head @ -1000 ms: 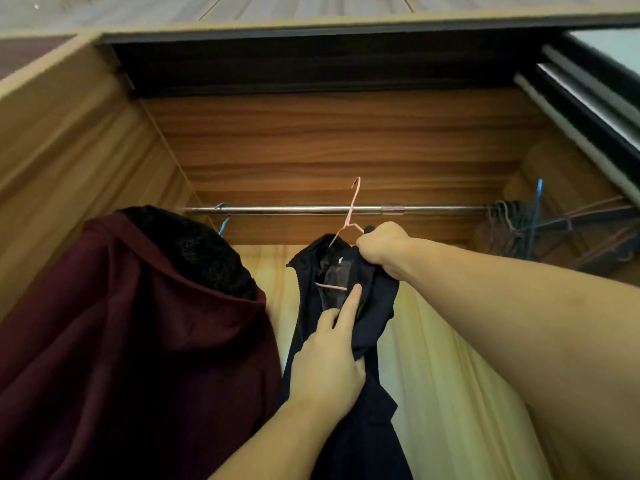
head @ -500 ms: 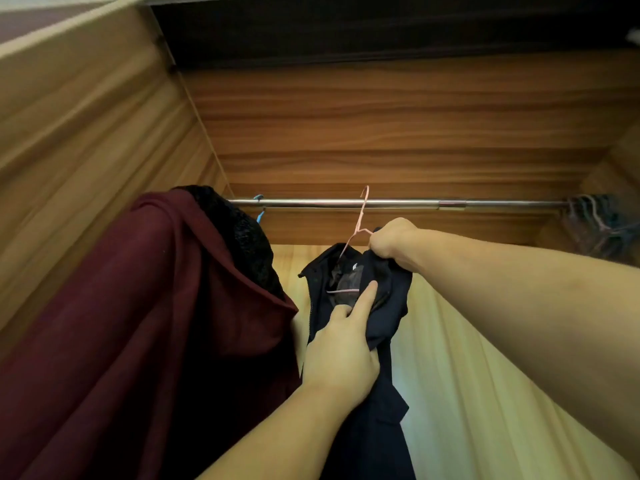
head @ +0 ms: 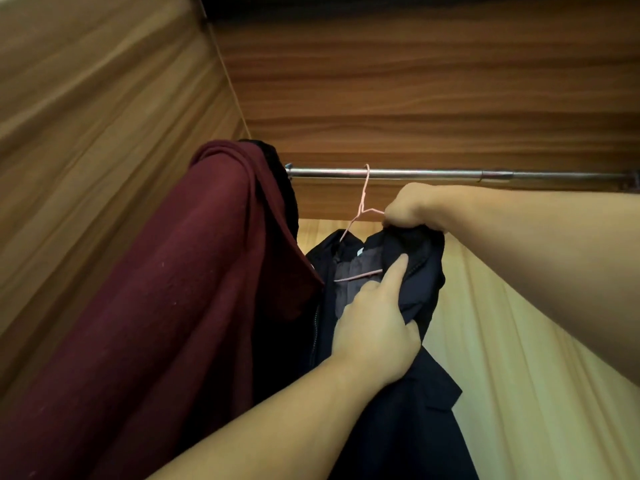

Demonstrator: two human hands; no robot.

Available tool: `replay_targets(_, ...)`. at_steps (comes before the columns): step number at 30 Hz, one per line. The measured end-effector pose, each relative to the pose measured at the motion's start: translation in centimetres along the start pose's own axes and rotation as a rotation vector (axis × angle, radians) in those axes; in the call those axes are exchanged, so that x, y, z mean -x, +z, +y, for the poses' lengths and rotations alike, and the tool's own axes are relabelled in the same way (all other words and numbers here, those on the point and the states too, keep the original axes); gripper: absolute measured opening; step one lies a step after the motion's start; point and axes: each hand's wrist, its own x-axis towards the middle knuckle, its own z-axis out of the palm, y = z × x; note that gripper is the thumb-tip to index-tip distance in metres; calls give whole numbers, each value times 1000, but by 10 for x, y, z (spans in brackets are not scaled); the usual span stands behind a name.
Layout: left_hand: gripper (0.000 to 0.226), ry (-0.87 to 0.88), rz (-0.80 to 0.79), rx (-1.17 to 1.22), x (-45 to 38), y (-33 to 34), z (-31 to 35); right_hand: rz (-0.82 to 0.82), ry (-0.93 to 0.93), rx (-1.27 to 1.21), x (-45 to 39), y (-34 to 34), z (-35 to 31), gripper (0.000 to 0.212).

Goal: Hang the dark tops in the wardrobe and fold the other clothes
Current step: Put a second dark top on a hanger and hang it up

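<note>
Location: inside a wood-grain wardrobe [head: 415, 81], viewed from below toward the metal hanging rail [head: 433, 174].
Rail: runs horizontally beneath the wardrobe's top panel; its right end disappears at the frame edge.
Hanger: a thin pink wire hanger [head: 362, 216] has its hook over the rail; its lower bar shows inside the collar opening of the garment.
Task garment: a dark navy jacket [head: 408, 410] sits on the pink hanger and hangs down below the rail, with a zipper visible along its left front edge.
Right hand [head: 410, 209]: fingers curled tightly, gripping bunched collar fabric of the navy jacket at the hanger's right shoulder, just below the rail.
Left hand [head: 375, 327]: grips the jacket front lower down, thumb curled into the fabric; the index finger is extended upward and touches the collar near the zipper.
Neighbouring garment: a maroon hooded top [head: 156, 323] with a black lining hangs at the left end of the rail, touching the navy jacket's left side.
Background: a pale yellow back panel [head: 519, 375] is visible behind and to the right of the jacket.
</note>
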Motion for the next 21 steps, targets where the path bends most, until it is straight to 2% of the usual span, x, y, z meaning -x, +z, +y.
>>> replay_targets(5,83,-44,0,-10,4,-4,0,-73,33,-211,12,-4,10,15)
replay_targets(9,84,-80,-14,-65,8,-4,7,0,-2,-355,22,-1,26,26)
replay_targets(13,92,-137,2,-107,17,1,13,42,-29,-523,35,19,44,26)
replay_targets(18,108,-177,51,-41,55,2,23,97,-126,-699,75,54,72,45)
replay_targets(21,103,-150,26,-46,81,4,30,67,-97,-773,114,80,93,48)
